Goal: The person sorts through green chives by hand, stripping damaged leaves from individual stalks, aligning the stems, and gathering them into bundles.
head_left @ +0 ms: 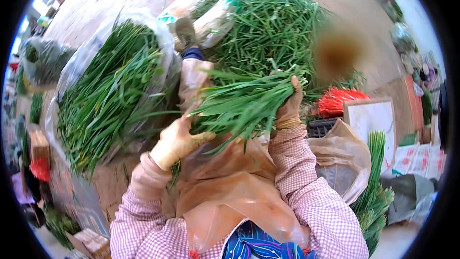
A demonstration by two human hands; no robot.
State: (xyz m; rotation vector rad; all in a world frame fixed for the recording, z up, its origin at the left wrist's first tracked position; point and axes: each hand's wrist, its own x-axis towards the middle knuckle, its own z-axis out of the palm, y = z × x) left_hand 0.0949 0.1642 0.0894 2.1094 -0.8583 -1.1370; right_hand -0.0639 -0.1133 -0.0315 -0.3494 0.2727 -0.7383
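Note:
A loose bunch of long green chives lies crosswise in front of my apron. My right hand, in a thin glove, is closed around its right end, where the pale stalk ends gather. At the left, my gloved left hand is beside the leaf tips, thumb and forefinger stretched apart. Some of its other fingers are hidden. Just beyond the bunch rises a large heap of chives. To the left, a clear plastic bag holds more chives.
Red ties lie right of the heap, near a white board and a dark crate. Upright chives stand at my right side. My shoe is between the bag and heap. A brownish blur covers part of the upper right.

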